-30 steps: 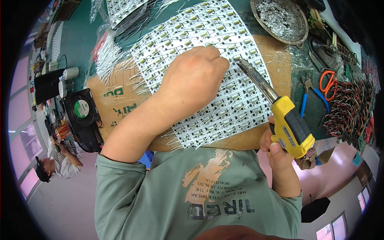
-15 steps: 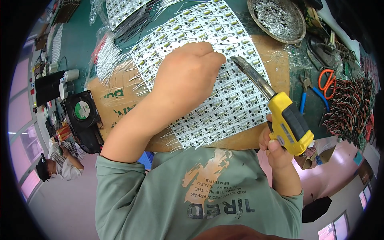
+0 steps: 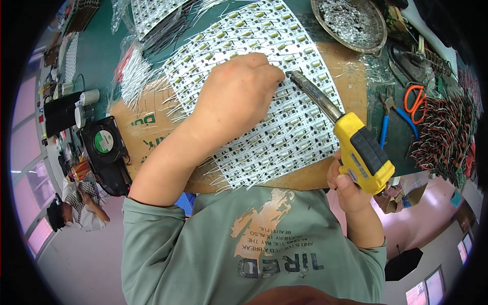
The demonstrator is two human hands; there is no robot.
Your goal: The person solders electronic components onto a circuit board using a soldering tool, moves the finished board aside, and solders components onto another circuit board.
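Observation:
My left hand [image 3: 236, 91] rests over a large white panel of circuit boards [image 3: 300, 134], its fingers pinched together near the middle. What they hold, if anything, is hidden behind the hand. My right hand [image 3: 348, 192] grips a yellow and black soldering gun [image 3: 356, 147] by its handle, below and right of the panel. The gun's metal barrel slants up to the left, and its dark tip is just right of my left fingertips, at the panel's surface. Rows of small parts and thin white wires cover the panel.
Brown cardboard [image 3: 351, 81] lies under the panel. At the upper right stands a round metal dish [image 3: 351, 25] of silvery scraps, with blue-handled pliers [image 3: 385, 127], orange-handled scissors [image 3: 416, 104] and bundled wires [image 3: 442, 137] nearby. Left are white wires [image 3: 136, 76] and a black fan [image 3: 104, 142]. Another person [image 3: 76, 208] sits farther left.
The soldering gun and my right hand have shifted slightly left and up. My left hand has moved a little left, still pinched over the panel.

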